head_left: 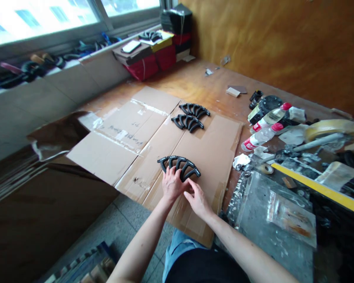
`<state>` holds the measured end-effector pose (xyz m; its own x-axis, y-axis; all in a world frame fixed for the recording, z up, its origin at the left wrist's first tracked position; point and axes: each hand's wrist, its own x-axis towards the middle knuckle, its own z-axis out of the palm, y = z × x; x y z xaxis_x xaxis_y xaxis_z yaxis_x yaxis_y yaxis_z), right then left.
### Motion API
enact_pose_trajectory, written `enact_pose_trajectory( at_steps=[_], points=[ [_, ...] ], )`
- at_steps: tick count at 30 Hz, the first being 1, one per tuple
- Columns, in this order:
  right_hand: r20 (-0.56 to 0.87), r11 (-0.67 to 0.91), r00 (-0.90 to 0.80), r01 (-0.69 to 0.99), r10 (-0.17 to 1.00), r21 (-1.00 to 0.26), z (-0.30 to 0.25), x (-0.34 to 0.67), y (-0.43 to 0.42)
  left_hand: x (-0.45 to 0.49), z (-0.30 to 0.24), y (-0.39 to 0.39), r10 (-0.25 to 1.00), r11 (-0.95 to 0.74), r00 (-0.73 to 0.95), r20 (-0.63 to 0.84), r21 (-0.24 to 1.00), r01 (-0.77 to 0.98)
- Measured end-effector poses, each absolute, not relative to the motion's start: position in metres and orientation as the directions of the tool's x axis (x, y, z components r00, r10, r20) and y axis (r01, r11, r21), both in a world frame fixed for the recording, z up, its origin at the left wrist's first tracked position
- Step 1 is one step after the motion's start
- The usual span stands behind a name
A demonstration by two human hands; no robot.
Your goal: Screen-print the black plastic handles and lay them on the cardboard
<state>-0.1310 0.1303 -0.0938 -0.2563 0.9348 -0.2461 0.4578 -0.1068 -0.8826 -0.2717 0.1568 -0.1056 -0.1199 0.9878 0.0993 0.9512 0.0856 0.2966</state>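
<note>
Several black curved handle-like pieces [181, 160] lie fanned out in a row on a flattened cardboard sheet [218, 141]. My left hand [171, 184] is on the near side of this fan, its fingers curled down over the lower ends of the pieces. Just right of it, my right hand [198, 199] hovers close to the sheet with thumb and index finger apart and nothing seen between them. The lower ends of some pieces are hidden under my left hand. Farther back lie two more fans of the same pieces, an upper fan [194, 109] and a lower fan [187, 122].
On the right stand plastic bottles with pink caps [262, 136], a roll of clear tape [332, 129] and a grey board [262, 212] carrying a plastic bag. A yellow-edged strip [321, 188] crosses that clutter. Red boxes [143, 67] sit at the back beneath the window.
</note>
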Motion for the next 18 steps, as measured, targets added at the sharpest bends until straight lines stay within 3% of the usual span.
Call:
enact_pose_trajectory(
  at_steps=[5, 10, 18],
  points=[
    [-0.193, -0.058, -0.239, 0.476, 0.952, -0.877, -0.094, -0.152, 0.165, -0.298, -0.097, 0.256, 0.987, 0.034, -0.074, 0.140, 0.269, 0.962],
    [-0.235, -0.090, -0.218, 0.524, 0.947, -0.847, -0.093, -0.155, 0.168, -0.306, -0.094, 0.325, 0.990, 0.072, -0.100, 0.099, 0.259, 0.963],
    [-0.264, -0.110, -0.233, 0.519, 0.936, -0.848, -0.052, -0.121, 0.137, -0.293, -0.117, 0.290, 0.950, -0.006, -0.085, 0.300, 0.289, 0.957]
  ],
)
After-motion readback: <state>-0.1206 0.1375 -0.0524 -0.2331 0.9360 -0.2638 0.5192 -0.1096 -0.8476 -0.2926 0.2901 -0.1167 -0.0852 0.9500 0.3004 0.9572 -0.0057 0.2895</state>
